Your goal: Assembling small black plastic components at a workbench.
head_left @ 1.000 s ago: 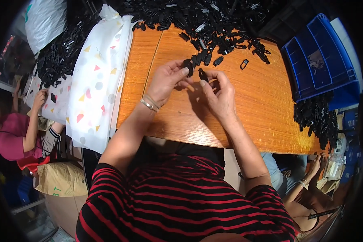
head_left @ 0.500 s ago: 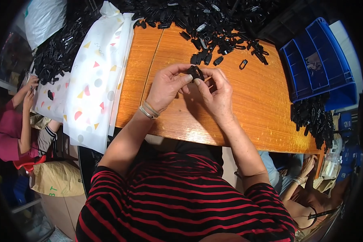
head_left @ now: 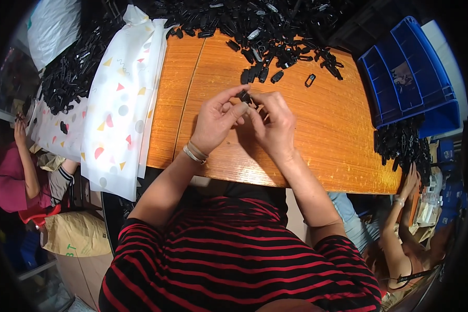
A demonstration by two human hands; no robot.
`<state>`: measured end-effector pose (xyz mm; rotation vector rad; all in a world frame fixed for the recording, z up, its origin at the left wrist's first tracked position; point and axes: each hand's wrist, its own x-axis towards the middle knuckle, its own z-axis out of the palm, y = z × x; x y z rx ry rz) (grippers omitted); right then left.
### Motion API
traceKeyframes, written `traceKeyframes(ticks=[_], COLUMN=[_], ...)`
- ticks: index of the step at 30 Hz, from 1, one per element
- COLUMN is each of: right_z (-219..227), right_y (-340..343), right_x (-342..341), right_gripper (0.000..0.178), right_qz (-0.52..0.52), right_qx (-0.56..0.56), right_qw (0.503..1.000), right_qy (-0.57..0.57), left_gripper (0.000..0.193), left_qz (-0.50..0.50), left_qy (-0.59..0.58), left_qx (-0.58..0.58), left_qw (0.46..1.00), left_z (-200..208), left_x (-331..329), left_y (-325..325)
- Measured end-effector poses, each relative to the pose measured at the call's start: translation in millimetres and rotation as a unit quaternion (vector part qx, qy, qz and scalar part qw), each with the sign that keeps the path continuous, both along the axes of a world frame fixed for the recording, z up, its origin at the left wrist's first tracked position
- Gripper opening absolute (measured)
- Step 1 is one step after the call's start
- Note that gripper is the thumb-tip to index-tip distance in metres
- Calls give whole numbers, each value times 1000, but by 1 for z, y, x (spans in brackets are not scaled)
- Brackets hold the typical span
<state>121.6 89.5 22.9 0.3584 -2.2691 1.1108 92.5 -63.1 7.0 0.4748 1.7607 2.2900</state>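
Observation:
A small black plastic part is between my two hands, above the wooden table. My left hand is closed, pinching the part between thumb and fingers. My right hand is closed too, with thumb and forefinger on the part's right side. The fingers cover much of the part, so its exact kind cannot be made out. Beyond my hands a few loose black parts lie on the table, and one narrow part with a lighter middle lies apart to their right.
A heap of black parts covers the far edge. White patterned sheeting lies at left. A blue divided bin stands at right, above another pile of parts. Co-workers sit at left and at lower right.
My right hand's fingers have shifted and bent over the part, which has turned in my grasp. The co-worker at right has reached up to the nearby pile. The left co-worker's hands have moved left.

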Motion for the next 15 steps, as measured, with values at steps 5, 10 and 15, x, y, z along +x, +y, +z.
traceKeyframes(ticks=[5,10,15], right_z=[-7,-24,-29], right_y=[-10,-17,-19], right_x=[11,18,20], right_gripper=[35,44,42], right_qz=[-22,34,35], right_qx=[-4,-50,-97], right_qw=[1000,992,990], right_qy=[13,-110,-100], left_gripper=[24,25,30], left_qz=[20,-23,-49], left_qy=[18,20,9], left_qx=[-5,36,14], left_qw=[1000,999,999], left_z=[3,0,2], left_x=[13,10,7], left_y=[5,7,9])
